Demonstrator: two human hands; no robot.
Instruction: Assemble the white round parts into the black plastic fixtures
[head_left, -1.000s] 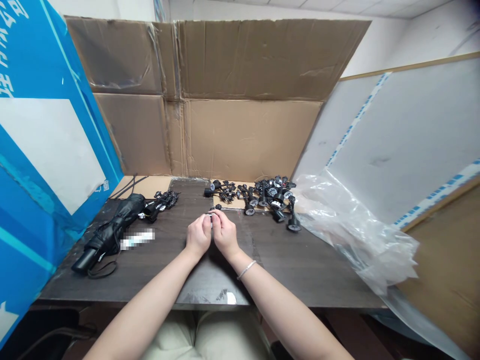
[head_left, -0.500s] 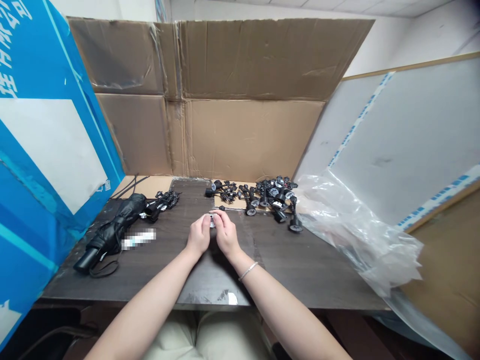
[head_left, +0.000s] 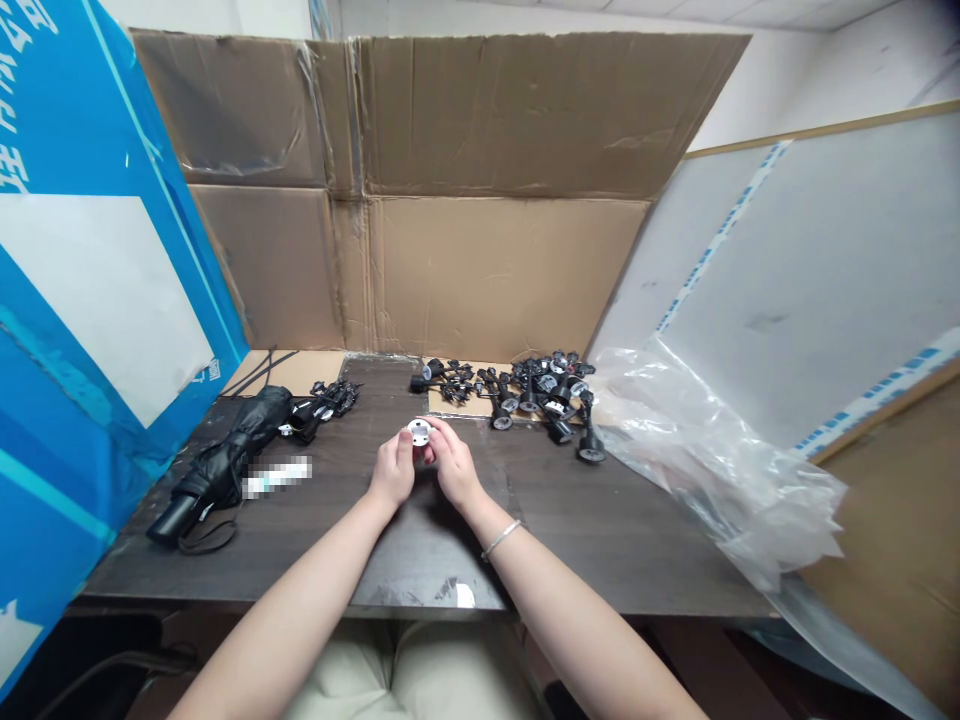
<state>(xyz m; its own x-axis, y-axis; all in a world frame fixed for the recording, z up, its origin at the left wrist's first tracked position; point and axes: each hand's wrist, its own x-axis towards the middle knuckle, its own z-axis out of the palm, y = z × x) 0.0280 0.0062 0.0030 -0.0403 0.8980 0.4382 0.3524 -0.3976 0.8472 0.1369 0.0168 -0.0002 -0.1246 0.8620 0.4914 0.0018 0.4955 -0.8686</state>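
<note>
A large sheet of brown corrugated cardboard (head_left: 495, 120) rises behind a dark wood-grain tabletop (head_left: 600, 555), with a blue printed board (head_left: 75, 300) along its left side and a crumpled clear plastic sheet (head_left: 720, 470) spilling over its right edge. On the left part of the tabletop lie a folded black umbrella (head_left: 225, 465) and a blurred white item (head_left: 277, 477), with a small cluster of black fittings (head_left: 326, 400) just beyond them. A larger heap of black stemmed fittings (head_left: 544, 395) sits farther back, right of centre, on a strip of cardboard. Near the middle of the tabletop, the left hand (head_left: 390, 472) and right hand (head_left: 454, 465) come together, both curled and nearly closed, their fingertips touching a small round fitting (head_left: 419, 432). That piece is held clear of the tabletop between the two hands, at their upper edge, its pale round face turned upward and showing above the fingers. A thin silver bracelet (head_left: 500, 539) circles the right wrist.
</note>
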